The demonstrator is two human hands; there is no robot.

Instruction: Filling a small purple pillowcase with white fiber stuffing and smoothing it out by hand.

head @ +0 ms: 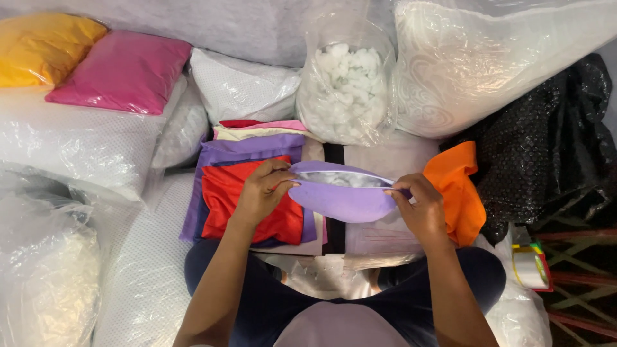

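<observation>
**Two hands hold a purple cushion cover open**

The purple cushion cover (344, 200) sits in the middle, just above the person's lap; it is puffy, and white stuffing shows through its open top edge. The left hand (262, 191) pinches the left end of the opening, with fingers curled shut on the cloth; the right hand (421, 209) pinches the right end the same way, thumb on top.

Left of the purple cover lies a pile of folded cloths (247, 186); a red one is on top, with purple, cream and pink ones under it; the left hand rests over the red one. Right of the cover, just past the right hand, is an orange cloth (459, 186). Behind the cover stands a clear bag of white fluff (346, 83). Far to the left of the cover are a pink pillow (122, 71) and a yellow pillow (42, 48), side by side and touching. Right of the cover and lower down is a roll of tape (530, 266).
</observation>
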